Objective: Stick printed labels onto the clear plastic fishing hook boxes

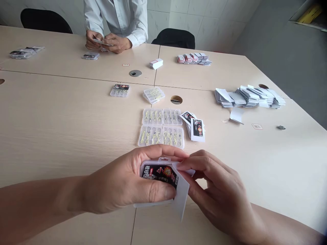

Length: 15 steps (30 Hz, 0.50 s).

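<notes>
My left hand point(127, 180) holds a clear plastic box, its thumb lying over a black printed card point(163, 173) in the box. The card's right part is a white flap point(182, 195) that sticks out past the box's right side. My right hand point(222, 190) is closed at that right side, its fingertips pinching the edge of the card and box. Just beyond my hands, clear boxes point(160, 135) of hooks with yellow line stand in two rows. Beside them on the right is a small pile of printed cards point(197, 130).
Two stacked boxes point(154, 95) and a single box point(120, 90) lie farther off. White folded cards point(250, 97) are heaped at the right. Across the table point(76, 112), a person in a white shirt point(117, 20) handles cards. Black chairs stand behind the table.
</notes>
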Tool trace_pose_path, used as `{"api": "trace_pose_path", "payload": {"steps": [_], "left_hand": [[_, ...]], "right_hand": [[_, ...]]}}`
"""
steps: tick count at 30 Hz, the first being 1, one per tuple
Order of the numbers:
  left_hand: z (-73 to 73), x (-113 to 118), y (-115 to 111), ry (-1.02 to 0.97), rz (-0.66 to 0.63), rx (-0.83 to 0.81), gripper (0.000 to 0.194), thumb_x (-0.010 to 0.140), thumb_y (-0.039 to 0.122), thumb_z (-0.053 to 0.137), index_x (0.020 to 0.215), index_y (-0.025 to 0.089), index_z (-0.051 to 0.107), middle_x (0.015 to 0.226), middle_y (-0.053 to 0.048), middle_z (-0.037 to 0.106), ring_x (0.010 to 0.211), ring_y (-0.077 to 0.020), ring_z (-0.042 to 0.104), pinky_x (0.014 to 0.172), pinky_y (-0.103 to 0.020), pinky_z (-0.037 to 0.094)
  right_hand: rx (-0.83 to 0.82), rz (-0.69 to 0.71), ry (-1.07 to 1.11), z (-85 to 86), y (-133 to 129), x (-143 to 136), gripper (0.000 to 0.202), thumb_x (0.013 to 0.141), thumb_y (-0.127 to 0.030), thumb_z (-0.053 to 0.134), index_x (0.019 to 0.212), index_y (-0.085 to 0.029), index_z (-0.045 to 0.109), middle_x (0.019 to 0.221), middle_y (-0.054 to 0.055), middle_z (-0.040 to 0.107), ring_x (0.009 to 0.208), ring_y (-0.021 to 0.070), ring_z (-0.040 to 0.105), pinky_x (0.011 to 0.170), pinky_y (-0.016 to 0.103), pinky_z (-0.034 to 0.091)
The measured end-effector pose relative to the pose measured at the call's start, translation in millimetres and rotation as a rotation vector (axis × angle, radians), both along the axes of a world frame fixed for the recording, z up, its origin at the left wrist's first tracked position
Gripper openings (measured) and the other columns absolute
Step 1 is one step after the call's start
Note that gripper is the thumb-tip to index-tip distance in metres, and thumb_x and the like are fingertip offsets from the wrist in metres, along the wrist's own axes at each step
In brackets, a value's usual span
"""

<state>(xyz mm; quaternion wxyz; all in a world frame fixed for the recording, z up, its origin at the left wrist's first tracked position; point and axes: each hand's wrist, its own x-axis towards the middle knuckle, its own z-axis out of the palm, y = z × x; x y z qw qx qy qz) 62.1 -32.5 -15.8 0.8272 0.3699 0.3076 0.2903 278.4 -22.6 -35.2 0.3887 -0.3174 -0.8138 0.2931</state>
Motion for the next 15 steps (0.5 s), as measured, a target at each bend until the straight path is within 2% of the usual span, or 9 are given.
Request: {"api": "trace_pose_path", "payload": {"steps": [2,6,11,15], "left_hand": [[0.0,0.2,-0.7,0.069,-0.012,0.055,0.036,0.093,0.018,0.071,0.123,0.037,0.068,0.104,0.009,0.070,0.092,-0.0031,0.062,0.084,-0.008,0.048],[1.5,1.2,-1.0,0.144,-0.029,0.158,0.037,0.095,0.015,0.066,0.124,0.039,0.066,0.111,0.009,0.069,0.103,-0.0047,0.063,0.089,-0.009,0.048],[4.8,-1.0,-1.2,0.186,-0.023,0.202,0.039,0.095,0.012,0.064,0.120,0.042,0.067,0.106,0.011,0.068,0.106,-0.0050,0.064,0.086,-0.006,0.049],[4.1,-4.2,-1.1,0.254,-0.011,0.241,0.036,0.095,0.017,0.066,0.120,0.044,0.066,0.115,0.013,0.068,0.109,-0.0054,0.064,0.089,-0.007,0.051]], "right_hand": [[0.015,0.026,-0.009,-0.7,-0.4,1.1,0.015,0.092,-0.004,0.061,0.099,-0.018,0.060,0.084,-0.001,0.064,0.069,0.0065,0.061,0.063,0.016,0.052],[0.053,0.045,-0.041,-2.2,-0.9,2.9,0.018,0.092,-0.004,0.062,0.102,-0.018,0.061,0.084,-0.001,0.064,0.068,0.0070,0.062,0.061,0.017,0.050],[0.058,0.048,-0.046,-2.0,0.2,2.0,0.016,0.093,-0.003,0.062,0.101,-0.018,0.061,0.085,-0.001,0.064,0.069,0.0072,0.062,0.061,0.018,0.050],[0.081,0.059,-0.053,-0.1,1.4,1.9,0.017,0.093,-0.002,0.060,0.102,-0.017,0.061,0.085,0.000,0.066,0.071,0.0074,0.063,0.063,0.017,0.050]]}}
